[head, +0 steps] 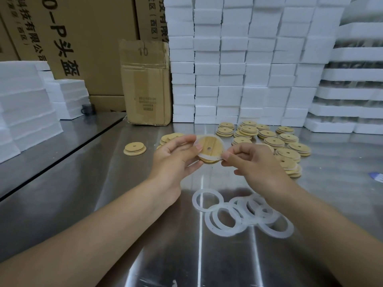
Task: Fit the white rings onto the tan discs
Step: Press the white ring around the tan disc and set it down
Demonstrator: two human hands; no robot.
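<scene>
A tan disc (210, 146) with a small centre hole is held above the steel table, tilted toward me. My left hand (178, 156) grips its left edge, thumb on top. A white ring (209, 157) wraps around the disc's rim, and my right hand (248, 160) pinches that ring at the lower right. Several loose white rings (238, 216) lie overlapping on the table under my right forearm. Many bare tan discs (267, 135) are spread at the back right, and one lone disc (134, 149) lies to the left.
The steel table (103, 204) has a seam running diagonally at the left. A worn cardboard box (146, 83) stands at the back. White foam boxes (238, 65) are stacked high behind and right, with more foam blocks (24, 108) at the left.
</scene>
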